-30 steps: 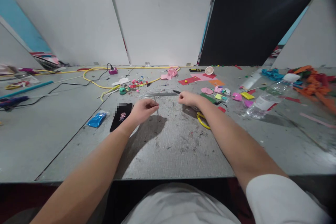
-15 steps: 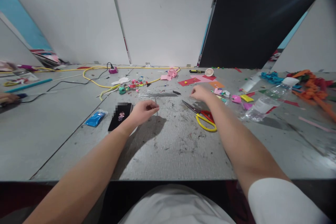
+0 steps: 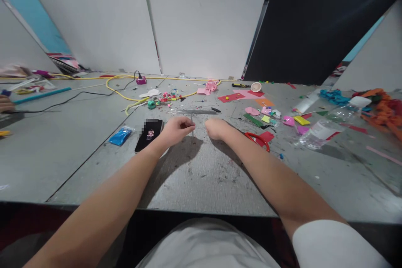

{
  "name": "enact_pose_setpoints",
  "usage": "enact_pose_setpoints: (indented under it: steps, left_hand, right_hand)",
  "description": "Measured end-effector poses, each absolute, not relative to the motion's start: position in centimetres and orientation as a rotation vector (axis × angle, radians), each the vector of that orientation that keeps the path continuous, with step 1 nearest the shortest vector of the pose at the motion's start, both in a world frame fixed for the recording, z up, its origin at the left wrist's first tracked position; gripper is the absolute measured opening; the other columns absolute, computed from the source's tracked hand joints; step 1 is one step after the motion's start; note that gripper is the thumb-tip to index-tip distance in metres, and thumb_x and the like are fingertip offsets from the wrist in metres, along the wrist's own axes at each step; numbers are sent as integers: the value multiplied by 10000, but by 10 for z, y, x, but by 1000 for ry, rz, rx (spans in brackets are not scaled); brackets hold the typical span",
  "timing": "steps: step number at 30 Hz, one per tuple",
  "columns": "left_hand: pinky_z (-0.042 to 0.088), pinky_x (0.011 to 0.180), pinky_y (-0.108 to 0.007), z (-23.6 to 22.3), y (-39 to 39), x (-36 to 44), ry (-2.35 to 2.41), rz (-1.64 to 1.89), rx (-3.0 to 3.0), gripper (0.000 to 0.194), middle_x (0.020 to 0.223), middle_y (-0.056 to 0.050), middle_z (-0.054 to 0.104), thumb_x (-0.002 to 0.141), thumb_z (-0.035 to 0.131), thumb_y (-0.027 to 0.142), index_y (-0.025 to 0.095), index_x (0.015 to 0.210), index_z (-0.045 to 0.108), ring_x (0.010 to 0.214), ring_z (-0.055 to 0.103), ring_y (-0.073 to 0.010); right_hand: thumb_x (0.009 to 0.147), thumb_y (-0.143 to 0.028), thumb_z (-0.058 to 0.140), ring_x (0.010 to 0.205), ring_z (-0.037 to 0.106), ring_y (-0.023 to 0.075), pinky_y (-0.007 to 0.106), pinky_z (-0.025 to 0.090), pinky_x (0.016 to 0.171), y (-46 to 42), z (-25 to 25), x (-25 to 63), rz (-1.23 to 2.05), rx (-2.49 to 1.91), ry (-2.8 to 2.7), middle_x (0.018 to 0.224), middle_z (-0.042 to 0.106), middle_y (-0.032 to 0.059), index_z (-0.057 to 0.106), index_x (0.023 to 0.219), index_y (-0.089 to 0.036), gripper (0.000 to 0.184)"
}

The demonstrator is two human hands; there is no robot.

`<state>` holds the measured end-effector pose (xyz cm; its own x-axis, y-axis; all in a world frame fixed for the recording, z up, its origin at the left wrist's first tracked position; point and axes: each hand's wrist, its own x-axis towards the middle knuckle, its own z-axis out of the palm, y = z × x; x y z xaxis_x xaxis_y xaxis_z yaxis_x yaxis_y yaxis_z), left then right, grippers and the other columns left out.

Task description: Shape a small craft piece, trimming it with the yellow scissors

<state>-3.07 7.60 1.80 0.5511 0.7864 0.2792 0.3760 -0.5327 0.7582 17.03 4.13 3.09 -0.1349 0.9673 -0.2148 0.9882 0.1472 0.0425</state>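
My left hand [image 3: 177,129] rests on the grey table [image 3: 201,176] with thumb and fingers pinched on a thin grey stick [image 3: 192,127] that stands roughly upright. My right hand [image 3: 216,127] lies just to its right, curled closed with the knuckles facing away; what is inside it is hidden. Scissors with a red and yellow handle [image 3: 260,139] lie partly under my right forearm. A long metal strip [image 3: 194,112] lies just beyond both hands.
A black phone [image 3: 149,135] and a blue packet [image 3: 120,136] lie left of my left hand. Coloured paper scraps [image 3: 265,114], a plastic bottle [image 3: 318,130] and orange strips [image 3: 381,111] lie to the right. A yellow cable [image 3: 119,92] runs at the back. Another person's hand [image 3: 5,104] shows at the left edge.
My right hand reached out to the right toward the paper scraps, leaving the scissors on the table, then came back beside my left hand. The left hand stayed put.
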Motion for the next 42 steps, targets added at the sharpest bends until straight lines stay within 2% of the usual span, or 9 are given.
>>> enact_pose_setpoints:
  steps: [6, 12, 19, 24, 26, 29, 31, 37, 42]
  left_hand:
    - [434, 614, -265, 18, 77, -32, 952, 818, 2173, 221, 725, -23, 683, 817, 701, 394, 176, 789, 721, 675, 582, -145]
    - [427, 599, -258, 18, 77, -31, 948, 807, 2164, 235, 715, -19, 675, 805, 703, 404, 170, 786, 713, 661, 570, -140]
    - [426, 593, -256, 22, 75, -32, 962, 819, 2107, 228, 723, -17, 674, 796, 713, 397, 170, 791, 705, 647, 557, -132]
    - [429, 597, -258, 23, 75, -32, 962, 815, 2119, 210, 727, -18, 682, 795, 713, 382, 172, 795, 720, 654, 570, -135]
    - [424, 590, -259, 23, 75, -32, 962, 814, 2121, 210, 710, -15, 673, 799, 711, 385, 175, 798, 723, 648, 566, -135]
    - [422, 591, -261, 22, 76, -32, 958, 830, 2117, 212, 711, -16, 671, 799, 711, 387, 176, 781, 718, 654, 568, -137]
    - [423, 594, -263, 22, 76, -32, 955, 835, 2109, 212, 714, -16, 669, 796, 710, 386, 175, 778, 715, 659, 568, -138]
    - [424, 606, -268, 23, 76, -33, 950, 844, 2111, 213, 728, -22, 669, 803, 701, 386, 174, 781, 710, 666, 562, -140]
    - [428, 624, -273, 21, 79, -34, 937, 852, 2140, 226, 728, -22, 668, 811, 691, 393, 170, 784, 708, 679, 571, -143]
  right_hand:
    - [973, -193, 544, 1105, 719, 304, 329, 534, 879, 39, 35, 171, -207, 1783, 2250, 1205, 740, 248, 758, 1193, -66, 333]
    - [972, -232, 559, 951, 731, 233, 269, 490, 777, 37, 38, 180, -319, 1705, 2280, 1079, 780, 183, 790, 1065, -104, 279]
    - [952, -249, 550, 824, 690, 199, 267, 441, 680, 36, 50, 202, -407, 1800, 2236, 978, 782, 112, 783, 992, -141, 259]
    - [972, -273, 541, 865, 692, 215, 270, 447, 697, 41, 65, 248, -305, 2084, 2084, 1056, 772, 115, 759, 1114, -146, 290]
    - [980, -267, 541, 911, 705, 241, 282, 460, 739, 42, 68, 270, -229, 2210, 1976, 1088, 767, 159, 759, 1147, -124, 310]
    - [948, -157, 534, 1013, 713, 300, 316, 472, 781, 43, 64, 295, -122, 2366, 1803, 1181, 731, 263, 748, 1190, -49, 340]
    - [914, -100, 536, 1048, 711, 324, 331, 478, 792, 44, 57, 299, -91, 2417, 1744, 1203, 717, 294, 746, 1190, -24, 355]
    - [1014, -202, 452, 1162, 662, 231, 263, 471, 911, 56, 31, 249, -83, 2292, 2091, 1340, 686, 147, 663, 1359, -178, 405]
    - [1027, -281, 463, 1254, 594, 293, 331, 462, 997, 59, 16, 207, -68, 2129, 2266, 1394, 609, 185, 711, 1297, -171, 383]
